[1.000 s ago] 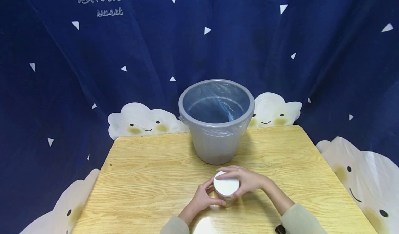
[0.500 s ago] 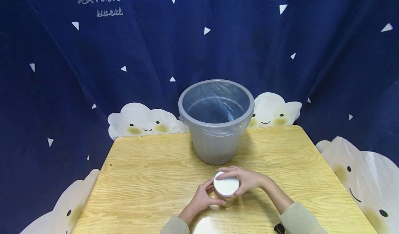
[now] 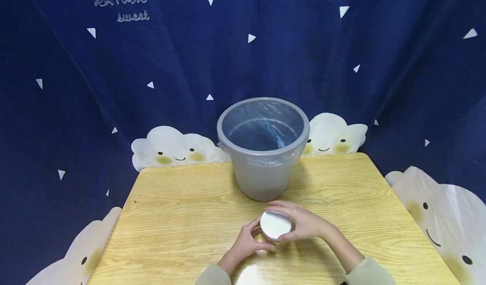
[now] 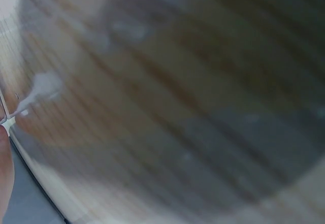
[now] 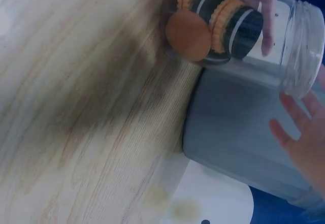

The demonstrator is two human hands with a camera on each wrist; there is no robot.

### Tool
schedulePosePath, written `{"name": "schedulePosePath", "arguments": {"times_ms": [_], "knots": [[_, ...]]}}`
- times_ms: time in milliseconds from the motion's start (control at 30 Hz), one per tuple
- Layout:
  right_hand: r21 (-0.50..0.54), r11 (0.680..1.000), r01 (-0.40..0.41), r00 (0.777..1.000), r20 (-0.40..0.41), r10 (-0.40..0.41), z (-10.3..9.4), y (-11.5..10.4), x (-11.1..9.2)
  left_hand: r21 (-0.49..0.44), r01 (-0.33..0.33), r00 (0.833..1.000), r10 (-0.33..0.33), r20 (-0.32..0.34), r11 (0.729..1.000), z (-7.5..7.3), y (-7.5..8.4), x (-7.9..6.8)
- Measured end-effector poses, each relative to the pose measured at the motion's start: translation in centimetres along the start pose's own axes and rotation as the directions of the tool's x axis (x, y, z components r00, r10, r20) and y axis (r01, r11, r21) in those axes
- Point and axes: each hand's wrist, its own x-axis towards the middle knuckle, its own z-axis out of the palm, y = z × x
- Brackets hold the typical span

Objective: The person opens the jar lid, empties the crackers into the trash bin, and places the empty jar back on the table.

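Note:
A clear jar (image 5: pixel 254 66) stands upright on the wooden table in front of me, with several sandwich cookies (image 5: pixel 228 26) inside, some dark and some light. From above, its round white lid (image 3: pixel 275 225) shows. My left hand (image 3: pixel 246 242) grips the jar's side from the left, thumb at the front. Part of that hand appears behind the clear wall in the right wrist view. My right hand (image 3: pixel 301 222) spans the lid from the right, thumb on the near edge and fingers on the far edge. In the left wrist view only a finger (image 4: pixel 5 176) shows at the left edge.
Just behind the jar stands a grey bucket (image 3: pixel 262 177) lined with a clear plastic bag. The light wooden table (image 3: pixel 182 209) ends in front of a dark blue curtain (image 3: pixel 182 57) with white clouds and triangles.
My right hand's fingers have slid off the top of the lid toward its far edge, and the right forearm has turned slightly. The left hand and jar stay put.

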Motion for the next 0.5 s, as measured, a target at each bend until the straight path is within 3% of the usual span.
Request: {"name": "schedulePosePath", "arguments": {"times_ms": [233, 500], "knots": [[-0.138, 0.982, -0.125, 0.983, -0.154, 0.103, 0.8, -1.3, -0.4, 0.006, 0.008, 1.000, -0.008, -0.004, 1.000, 0.0, 0.0, 0.0], [-0.174, 0.960, -0.222, 0.940, -0.298, 0.163, 2.1, -2.1, -0.9, -0.008, 0.014, 1.000, -0.014, 0.002, 1.000, 0.0, 0.2, 0.0]]}}
